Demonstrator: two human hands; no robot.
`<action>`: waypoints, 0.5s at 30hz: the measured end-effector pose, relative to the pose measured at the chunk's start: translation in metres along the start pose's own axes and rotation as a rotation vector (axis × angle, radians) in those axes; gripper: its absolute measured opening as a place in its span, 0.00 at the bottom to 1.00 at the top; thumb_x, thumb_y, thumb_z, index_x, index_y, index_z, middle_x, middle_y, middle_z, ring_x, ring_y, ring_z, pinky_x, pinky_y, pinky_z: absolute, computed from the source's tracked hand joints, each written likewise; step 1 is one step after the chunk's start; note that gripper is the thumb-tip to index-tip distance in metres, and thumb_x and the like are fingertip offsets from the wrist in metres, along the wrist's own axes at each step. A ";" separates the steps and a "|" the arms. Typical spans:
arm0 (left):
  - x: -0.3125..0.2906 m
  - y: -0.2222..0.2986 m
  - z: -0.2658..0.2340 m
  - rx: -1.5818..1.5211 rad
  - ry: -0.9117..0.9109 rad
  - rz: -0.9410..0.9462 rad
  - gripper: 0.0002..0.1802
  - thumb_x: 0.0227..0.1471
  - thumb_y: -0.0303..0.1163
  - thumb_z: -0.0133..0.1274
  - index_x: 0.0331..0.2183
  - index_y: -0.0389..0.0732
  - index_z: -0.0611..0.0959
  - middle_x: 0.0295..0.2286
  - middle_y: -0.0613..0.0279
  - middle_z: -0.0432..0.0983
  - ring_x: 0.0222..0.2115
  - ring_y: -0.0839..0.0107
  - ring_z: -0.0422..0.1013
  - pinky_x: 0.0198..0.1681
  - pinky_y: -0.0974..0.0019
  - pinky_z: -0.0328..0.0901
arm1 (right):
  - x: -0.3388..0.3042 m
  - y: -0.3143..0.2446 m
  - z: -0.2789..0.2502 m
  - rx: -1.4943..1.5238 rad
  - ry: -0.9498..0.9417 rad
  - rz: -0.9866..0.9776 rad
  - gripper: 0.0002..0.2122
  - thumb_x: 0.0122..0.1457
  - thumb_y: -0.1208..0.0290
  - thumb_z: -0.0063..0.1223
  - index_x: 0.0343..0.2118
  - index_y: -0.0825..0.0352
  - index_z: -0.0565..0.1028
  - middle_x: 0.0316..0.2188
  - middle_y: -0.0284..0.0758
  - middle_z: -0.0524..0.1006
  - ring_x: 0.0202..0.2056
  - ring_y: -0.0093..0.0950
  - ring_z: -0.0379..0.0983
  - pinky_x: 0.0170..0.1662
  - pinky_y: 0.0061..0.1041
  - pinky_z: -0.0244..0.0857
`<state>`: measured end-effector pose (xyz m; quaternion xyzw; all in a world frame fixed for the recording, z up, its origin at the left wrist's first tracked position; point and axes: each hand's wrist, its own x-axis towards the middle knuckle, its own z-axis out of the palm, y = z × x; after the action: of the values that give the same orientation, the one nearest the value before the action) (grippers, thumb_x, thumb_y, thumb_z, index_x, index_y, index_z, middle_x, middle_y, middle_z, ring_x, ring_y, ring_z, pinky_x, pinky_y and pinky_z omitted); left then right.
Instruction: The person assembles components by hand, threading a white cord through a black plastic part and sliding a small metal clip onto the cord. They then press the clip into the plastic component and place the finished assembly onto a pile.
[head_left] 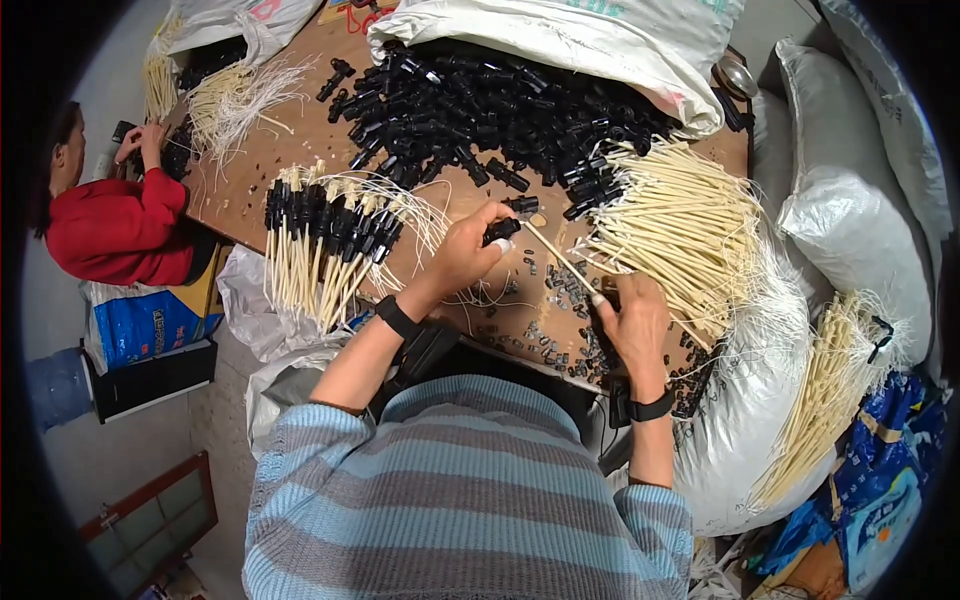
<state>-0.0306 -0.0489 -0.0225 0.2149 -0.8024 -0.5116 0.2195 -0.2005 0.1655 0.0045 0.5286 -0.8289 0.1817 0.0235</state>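
Observation:
My left hand (462,255) is closed around a small black plastic fitting (501,232) over the middle of the table. My right hand (637,322), nearer the table's front edge, pinches the lower end of a thin cream-coloured tube (562,260). The tube slants up to the left, and its far end meets the fitting; whether it sits inside, I cannot tell. Beside my left hand lies a bundle of cream tubes topped with black fittings (330,225), with white strings trailing from it. A large sheaf of cream tubes (670,225) lies beyond my right hand.
A heap of black fittings (470,115) spills from a white woven sack (560,45) at the back. Small metal clips (545,345) are scattered by the front edge. Full sacks (845,190) crowd the right side. A person in red (120,230) works at the left end.

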 end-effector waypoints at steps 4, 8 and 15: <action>-0.005 0.005 -0.004 -0.146 -0.072 -0.120 0.20 0.45 0.20 0.43 0.43 0.40 0.76 0.30 0.67 0.72 0.30 0.79 0.68 0.35 0.74 0.64 | -0.005 -0.006 0.026 0.103 -0.043 0.003 0.09 0.46 0.74 0.60 0.31 0.67 0.74 0.26 0.40 0.72 0.32 0.41 0.70 0.36 0.38 0.63; -0.009 -0.010 -0.007 -0.135 -0.071 -0.046 0.23 0.45 0.17 0.41 0.45 0.40 0.76 0.30 0.69 0.72 0.28 0.81 0.67 0.32 0.76 0.64 | -0.007 -0.016 0.023 0.297 -0.112 0.207 0.05 0.55 0.74 0.55 0.32 0.67 0.72 0.22 0.40 0.74 0.24 0.42 0.71 0.27 0.33 0.63; -0.006 -0.002 -0.012 -0.218 -0.118 -0.143 0.23 0.47 0.16 0.43 0.47 0.38 0.75 0.31 0.71 0.72 0.29 0.83 0.66 0.31 0.78 0.63 | -0.013 -0.025 -0.005 0.588 0.004 0.099 0.07 0.56 0.76 0.54 0.37 0.69 0.78 0.17 0.35 0.70 0.18 0.21 0.63 0.22 0.20 0.57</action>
<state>-0.0182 -0.0551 -0.0204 0.2158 -0.7362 -0.6219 0.1573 -0.1731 0.1688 0.0131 0.4715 -0.7653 0.4161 -0.1376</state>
